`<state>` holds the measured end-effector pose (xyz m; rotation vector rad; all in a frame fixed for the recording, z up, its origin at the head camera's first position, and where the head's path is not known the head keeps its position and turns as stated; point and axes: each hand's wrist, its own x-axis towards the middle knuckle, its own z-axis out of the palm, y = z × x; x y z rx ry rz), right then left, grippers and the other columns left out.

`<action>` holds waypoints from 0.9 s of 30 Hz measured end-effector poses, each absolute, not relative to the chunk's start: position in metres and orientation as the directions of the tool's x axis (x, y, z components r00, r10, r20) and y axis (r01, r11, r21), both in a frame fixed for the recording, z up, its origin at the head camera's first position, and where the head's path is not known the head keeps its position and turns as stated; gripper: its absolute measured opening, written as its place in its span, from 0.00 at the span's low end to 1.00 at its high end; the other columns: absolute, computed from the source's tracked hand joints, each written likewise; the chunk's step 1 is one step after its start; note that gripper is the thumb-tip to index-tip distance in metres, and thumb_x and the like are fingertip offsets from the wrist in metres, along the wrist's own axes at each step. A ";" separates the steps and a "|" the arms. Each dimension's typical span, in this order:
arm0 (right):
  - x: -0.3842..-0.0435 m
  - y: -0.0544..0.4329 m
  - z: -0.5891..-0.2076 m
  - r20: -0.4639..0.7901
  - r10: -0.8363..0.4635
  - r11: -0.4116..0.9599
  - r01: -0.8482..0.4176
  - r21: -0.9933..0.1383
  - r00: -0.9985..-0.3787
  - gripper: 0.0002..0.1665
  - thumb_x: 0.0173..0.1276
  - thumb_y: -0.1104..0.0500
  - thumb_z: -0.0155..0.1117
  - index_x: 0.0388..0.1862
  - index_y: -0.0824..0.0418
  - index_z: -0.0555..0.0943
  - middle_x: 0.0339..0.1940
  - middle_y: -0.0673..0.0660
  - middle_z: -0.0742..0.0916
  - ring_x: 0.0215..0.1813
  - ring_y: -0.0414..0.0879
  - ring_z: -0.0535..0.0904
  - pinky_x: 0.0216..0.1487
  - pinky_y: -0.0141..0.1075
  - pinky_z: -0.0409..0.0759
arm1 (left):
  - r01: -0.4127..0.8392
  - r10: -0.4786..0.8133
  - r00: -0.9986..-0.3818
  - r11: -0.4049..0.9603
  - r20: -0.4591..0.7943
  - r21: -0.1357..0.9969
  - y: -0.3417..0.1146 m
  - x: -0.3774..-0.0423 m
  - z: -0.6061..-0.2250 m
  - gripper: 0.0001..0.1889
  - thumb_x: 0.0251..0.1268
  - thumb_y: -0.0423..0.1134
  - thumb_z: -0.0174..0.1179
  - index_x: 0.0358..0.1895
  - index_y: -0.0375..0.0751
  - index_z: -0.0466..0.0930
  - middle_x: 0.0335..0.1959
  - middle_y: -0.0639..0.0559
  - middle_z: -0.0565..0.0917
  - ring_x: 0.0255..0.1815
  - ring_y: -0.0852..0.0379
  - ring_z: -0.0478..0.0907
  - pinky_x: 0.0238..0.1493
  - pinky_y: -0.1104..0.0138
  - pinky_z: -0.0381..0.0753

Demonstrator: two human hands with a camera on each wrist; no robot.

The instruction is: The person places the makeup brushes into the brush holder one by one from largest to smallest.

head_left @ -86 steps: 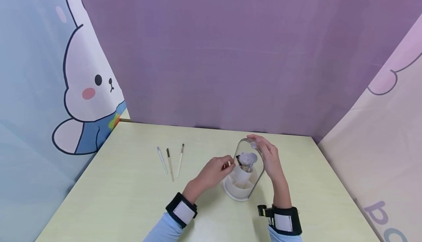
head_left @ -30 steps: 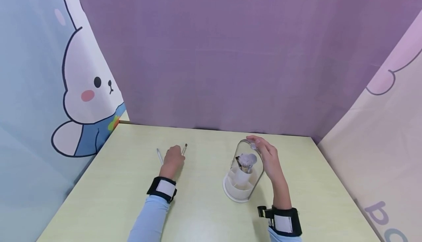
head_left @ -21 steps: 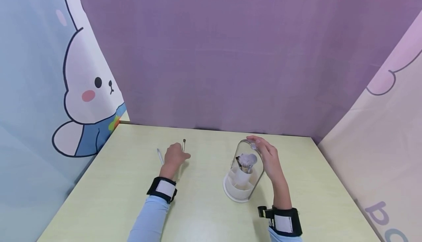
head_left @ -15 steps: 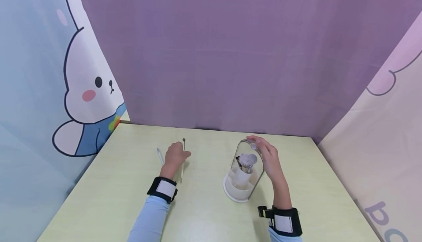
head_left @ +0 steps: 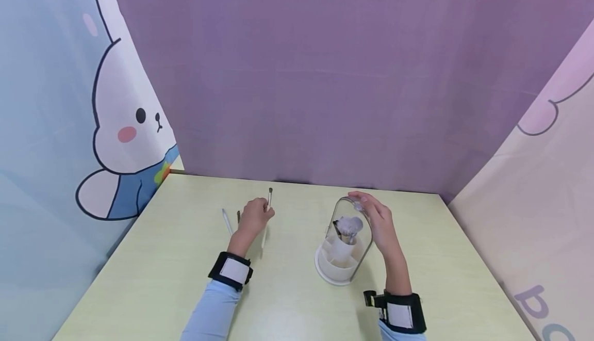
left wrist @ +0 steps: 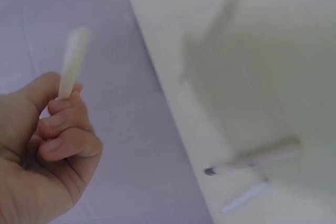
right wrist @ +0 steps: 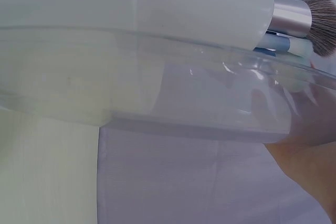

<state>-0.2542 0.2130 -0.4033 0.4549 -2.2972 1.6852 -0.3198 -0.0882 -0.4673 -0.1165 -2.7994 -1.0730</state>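
My left hand [head_left: 254,216] pinches a slim makeup brush [head_left: 270,194] with a pale handle and dark tip, raised off the table. Its pale handle end [left wrist: 76,59] sticks up from the fingers in the left wrist view. Over on the right, a white brush holder [head_left: 335,275] stands upright, its inner cup packed with several makeup brushes [head_left: 349,225]. My right hand [head_left: 379,222] holds the holder's clear arched cover [head_left: 370,233] near its top edge. In the right wrist view that hand shows partly through the clear plastic.
Two slim brush-like sticks lie on the table [head_left: 287,299] beside my left hand: a white one [head_left: 227,221] and a dark-tipped one [head_left: 238,216], partly hidden by the hand. A purple cloth [head_left: 315,72] hangs behind the table.
My left hand moved from the holder to the sticks on the left, took hold of the rightmost brush and lifted it, shifting slightly right. The right hand stayed on the cover.
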 end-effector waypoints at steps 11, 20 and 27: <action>-0.253 0.212 -0.402 0.375 -0.100 0.285 -0.388 -0.876 -0.922 0.24 0.74 0.47 0.40 0.55 0.58 0.76 0.57 0.55 0.79 0.62 0.40 0.71 0.65 0.46 0.63 | 0.222 0.116 -0.974 0.643 0.193 0.733 -0.065 -0.309 -0.444 0.06 0.66 0.38 0.49 0.38 0.38 0.71 0.17 0.52 0.70 0.14 0.60 0.62 0.15 0.69 0.62; -0.240 0.205 -0.384 0.359 -0.094 0.288 -0.370 -0.883 -0.929 0.22 0.75 0.55 0.39 0.56 0.65 0.74 0.58 0.60 0.78 0.61 0.41 0.71 0.65 0.47 0.62 | 0.356 0.169 -0.934 0.515 0.315 0.780 -0.045 -0.299 -0.437 0.06 0.68 0.41 0.50 0.37 0.43 0.71 0.18 0.54 0.71 0.16 0.61 0.64 0.17 0.71 0.62; -0.239 0.204 -0.382 0.354 -0.093 0.291 -0.365 -0.884 -0.931 0.23 0.76 0.55 0.38 0.56 0.68 0.73 0.58 0.63 0.78 0.61 0.39 0.71 0.65 0.48 0.62 | 0.467 0.218 -0.884 0.392 0.413 0.793 -0.031 -0.293 -0.433 0.07 0.69 0.45 0.48 0.39 0.46 0.69 0.21 0.56 0.69 0.20 0.61 0.64 0.20 0.72 0.63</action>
